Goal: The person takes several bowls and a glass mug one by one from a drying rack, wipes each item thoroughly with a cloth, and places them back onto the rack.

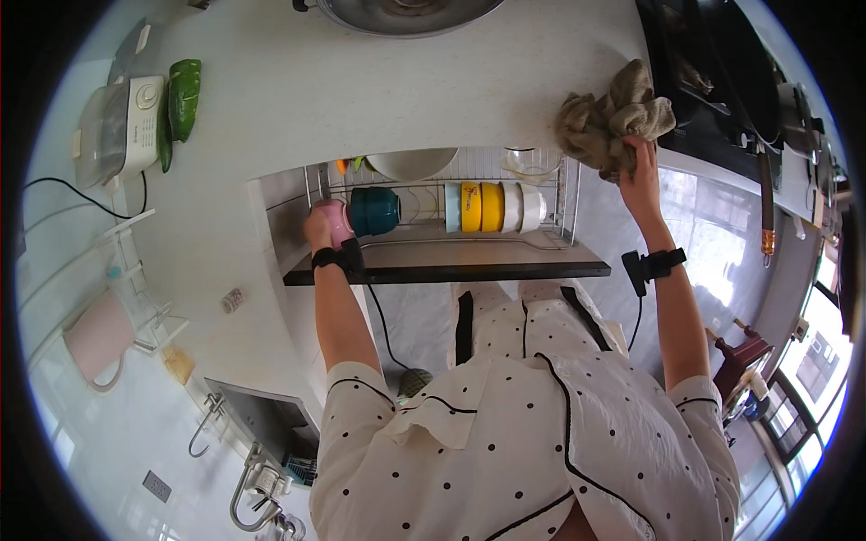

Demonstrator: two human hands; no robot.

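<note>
At the left end of an open pull-out drawer, my left hand [316,230] holds a pink bowl [334,220]. Beside that bowl, dark teal bowls [376,211] lie on their sides in the wire rack [423,177]. Farther right in the same row sit a pale blue bowl [452,207], yellow bowls [482,207] and white bowls [523,206]. My right hand [639,179] grips a crumpled brown cloth [612,122] at the right part of the countertop, near the cooktop. My right fingers are partly hidden in the folds.
The drawer front [446,272] stands out close to my body. A black cooktop [710,145] carries a pan with a protruding handle [764,203]. A wok [409,13] is at the far counter edge. Left are a cream appliance [141,122], a green vegetable [183,101] and a sink [260,412].
</note>
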